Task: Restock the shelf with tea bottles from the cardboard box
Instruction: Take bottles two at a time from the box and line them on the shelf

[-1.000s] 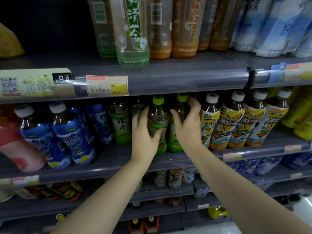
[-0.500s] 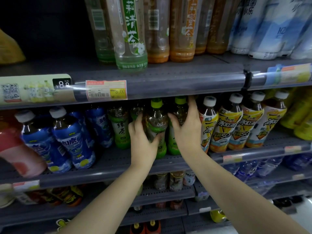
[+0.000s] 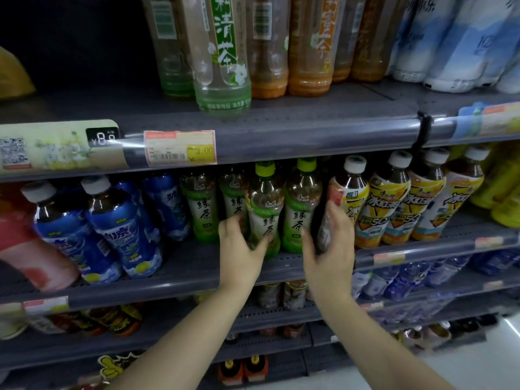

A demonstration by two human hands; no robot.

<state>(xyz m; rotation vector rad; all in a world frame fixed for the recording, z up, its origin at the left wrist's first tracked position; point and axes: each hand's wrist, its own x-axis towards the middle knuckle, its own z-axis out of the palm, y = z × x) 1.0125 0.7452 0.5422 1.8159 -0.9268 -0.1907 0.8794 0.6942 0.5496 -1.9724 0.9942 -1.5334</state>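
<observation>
Both hands are at the middle shelf (image 3: 197, 288), working on the pair of green-capped tea bottles at the front of the green tea row. The left hand (image 3: 239, 249) has its fingers curled loosely round the lower body of the left front tea bottle (image 3: 264, 212), thumb on the right of it, fingers on the left; whether it presses or only touches is hard to tell. The right hand (image 3: 329, 249) stands open, palm turned inward, in the gap between the right front tea bottle (image 3: 302, 209) and the neighbouring yellow-labelled bottle (image 3: 347, 201), holding nothing. The step looks like seating and squaring these two bottles in their lane. To do it well, push low on the body rather than at the cap, so the bottle slides on its base and does not tip into the row behind; keep the right hand as a fence so the yellow-labelled row is not nudged sideways; finish with the labels turned outward. Both tea bottles stand on their bases, long axis near upright, caps pointing up toward the shelf above, printed labels facing the aisle, the left one leaning slightly. The cardboard box is not in view
</observation>
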